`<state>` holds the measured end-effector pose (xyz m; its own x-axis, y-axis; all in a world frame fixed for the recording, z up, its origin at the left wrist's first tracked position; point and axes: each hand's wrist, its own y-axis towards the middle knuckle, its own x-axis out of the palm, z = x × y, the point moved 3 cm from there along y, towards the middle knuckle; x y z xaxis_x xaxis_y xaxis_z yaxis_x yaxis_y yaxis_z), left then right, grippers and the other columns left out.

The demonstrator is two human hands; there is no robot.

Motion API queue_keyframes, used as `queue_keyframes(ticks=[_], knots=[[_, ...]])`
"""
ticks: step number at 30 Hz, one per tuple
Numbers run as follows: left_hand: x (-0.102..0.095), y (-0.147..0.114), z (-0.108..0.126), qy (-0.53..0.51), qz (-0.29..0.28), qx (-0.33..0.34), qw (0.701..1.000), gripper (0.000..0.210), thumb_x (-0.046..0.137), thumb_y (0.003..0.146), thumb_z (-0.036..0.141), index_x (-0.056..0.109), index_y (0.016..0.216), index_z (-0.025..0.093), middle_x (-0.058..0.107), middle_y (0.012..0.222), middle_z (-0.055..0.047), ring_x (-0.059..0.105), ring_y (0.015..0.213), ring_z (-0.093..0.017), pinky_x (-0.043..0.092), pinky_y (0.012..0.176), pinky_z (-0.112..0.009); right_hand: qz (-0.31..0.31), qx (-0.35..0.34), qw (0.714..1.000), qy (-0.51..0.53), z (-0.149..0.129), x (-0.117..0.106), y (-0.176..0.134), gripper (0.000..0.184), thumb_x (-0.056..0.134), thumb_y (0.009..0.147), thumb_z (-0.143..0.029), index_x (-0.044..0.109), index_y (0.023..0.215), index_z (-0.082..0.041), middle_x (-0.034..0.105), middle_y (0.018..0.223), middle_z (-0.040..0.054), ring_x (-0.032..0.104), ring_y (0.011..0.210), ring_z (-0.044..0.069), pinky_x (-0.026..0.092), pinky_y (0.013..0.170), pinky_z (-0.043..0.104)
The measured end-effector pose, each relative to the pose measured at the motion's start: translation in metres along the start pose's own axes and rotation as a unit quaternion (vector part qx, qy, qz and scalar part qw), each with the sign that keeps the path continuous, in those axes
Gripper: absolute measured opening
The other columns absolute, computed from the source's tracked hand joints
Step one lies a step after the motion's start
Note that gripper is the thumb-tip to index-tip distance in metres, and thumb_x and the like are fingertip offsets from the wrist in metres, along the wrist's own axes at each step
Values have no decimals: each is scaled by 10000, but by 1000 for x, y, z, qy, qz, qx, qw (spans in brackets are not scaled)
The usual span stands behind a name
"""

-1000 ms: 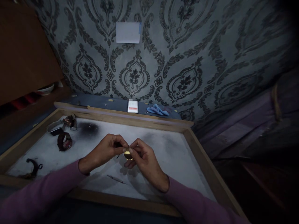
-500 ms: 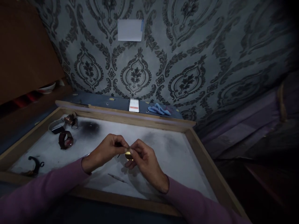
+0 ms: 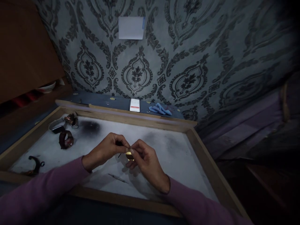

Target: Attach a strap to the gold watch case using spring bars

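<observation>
My right hand (image 3: 147, 162) is closed on a shiny gold watch case (image 3: 129, 155), thumb and fingers gripping its right side. With thumb and forefinger pinched together, my left hand (image 3: 105, 151) meets the top edge of the same case. A thin dark piece (image 3: 119, 155) pokes out below the left fingers; what it belongs to is hidden. Both hands are over the white floor of a shallow wooden tray (image 3: 140, 120). Below them on that floor lies a slim metal tool (image 3: 117, 178) with narrow ends.
At the tray's left are a dark red wristwatch (image 3: 66, 140), a watch with a pale band (image 3: 57, 126), a copper-coloured watch (image 3: 71, 119) and a black curved strap (image 3: 35, 165). Beyond the back rim lie a phone (image 3: 135, 105) and a blue cloth (image 3: 160, 109).
The view has shifted very slightly. Both hands keep nearly the same hold on the gold watch case, the left wrist a touch higher.
</observation>
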<state>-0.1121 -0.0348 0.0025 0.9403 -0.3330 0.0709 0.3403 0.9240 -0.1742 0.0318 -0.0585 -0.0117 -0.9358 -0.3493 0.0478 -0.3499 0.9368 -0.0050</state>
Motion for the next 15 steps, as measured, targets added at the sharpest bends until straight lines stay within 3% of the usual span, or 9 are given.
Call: queue_keyframes(ticks=[15], knots=[[-1,-3,4,28,-10,45,999,93,735,651,199,679,697,141,642,685,3,558,659,-119,413,656,-258,-2,7,1000,7,-6,0,2,294,618,825,-458,495,804,-192,610,687,-31,643,447,106,494,404,183]])
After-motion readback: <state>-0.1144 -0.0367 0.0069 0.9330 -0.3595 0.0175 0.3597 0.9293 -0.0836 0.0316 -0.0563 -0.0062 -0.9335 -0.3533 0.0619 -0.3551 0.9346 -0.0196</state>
